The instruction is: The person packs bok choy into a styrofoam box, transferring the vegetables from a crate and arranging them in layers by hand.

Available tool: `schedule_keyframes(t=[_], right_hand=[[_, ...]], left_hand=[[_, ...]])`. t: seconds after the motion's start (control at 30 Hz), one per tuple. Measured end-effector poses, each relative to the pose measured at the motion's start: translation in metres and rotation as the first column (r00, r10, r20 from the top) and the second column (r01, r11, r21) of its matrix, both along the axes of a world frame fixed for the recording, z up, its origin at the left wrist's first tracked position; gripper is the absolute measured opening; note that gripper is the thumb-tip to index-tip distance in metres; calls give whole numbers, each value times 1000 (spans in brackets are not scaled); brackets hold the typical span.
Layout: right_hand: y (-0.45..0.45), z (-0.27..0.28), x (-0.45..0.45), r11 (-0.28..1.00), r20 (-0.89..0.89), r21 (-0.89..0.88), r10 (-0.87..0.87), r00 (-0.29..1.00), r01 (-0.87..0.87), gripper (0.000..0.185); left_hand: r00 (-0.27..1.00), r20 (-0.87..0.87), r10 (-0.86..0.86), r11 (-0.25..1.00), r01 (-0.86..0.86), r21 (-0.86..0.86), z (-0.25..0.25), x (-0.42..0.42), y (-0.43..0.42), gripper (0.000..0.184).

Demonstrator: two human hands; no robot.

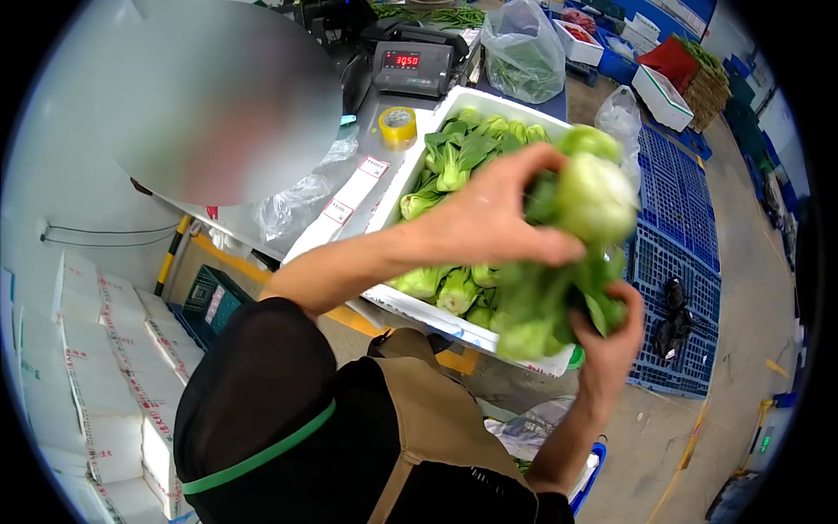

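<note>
Several bok choy [595, 199] are bunched between my hands above the right side of a white foam box [401, 185], smeared by motion. My left hand [493, 210] comes in from the left, fingers and thumb curled round the upper part of the bunch, near the pale stem bases. Lower on the right, my right hand [614, 336] grips the dark leaves, its fingers bent round them. Under my hands the box is filled with more green bok choy [454, 166]; the bunch and my left forearm cover part of them.
A scale display [412, 68] reading 30.50 stands behind the box. Yellow tape [398, 127], label strips [353, 196] and clear plastic lie left of it. A plastic bag [524, 52] stands behind. Blue pallets [672, 262] lie on the right, stacked foam boxes [113, 375] at left.
</note>
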State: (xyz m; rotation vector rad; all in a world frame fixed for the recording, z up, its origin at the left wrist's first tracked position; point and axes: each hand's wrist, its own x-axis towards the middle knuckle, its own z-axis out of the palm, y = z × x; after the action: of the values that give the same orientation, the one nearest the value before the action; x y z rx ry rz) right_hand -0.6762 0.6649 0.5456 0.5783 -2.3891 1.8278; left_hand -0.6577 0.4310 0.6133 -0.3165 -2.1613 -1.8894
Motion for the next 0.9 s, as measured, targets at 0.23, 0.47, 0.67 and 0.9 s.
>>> schedule_keyframes(t=[0.23, 0.47, 0.67, 0.9], right_hand=[[-166, -95, -57, 764, 450, 335, 385, 806, -552, 86], [-169, -66, -36, 825, 55, 450, 357, 933, -342, 70], [-176, -83, -9, 712, 81, 633, 328, 941, -303, 71], [-183, -113, 7, 659, 246, 585, 412, 878, -473, 72]], left_hand=[[852, 333, 403, 882, -265, -391, -104, -11, -145, 72], [858, 297, 420, 885, -315, -342, -87, -18, -201, 78], [879, 320, 354, 893, -215, -396, -51, -51, -220, 73], [893, 337, 298, 703, 34, -710, -153, -75, -181, 56]])
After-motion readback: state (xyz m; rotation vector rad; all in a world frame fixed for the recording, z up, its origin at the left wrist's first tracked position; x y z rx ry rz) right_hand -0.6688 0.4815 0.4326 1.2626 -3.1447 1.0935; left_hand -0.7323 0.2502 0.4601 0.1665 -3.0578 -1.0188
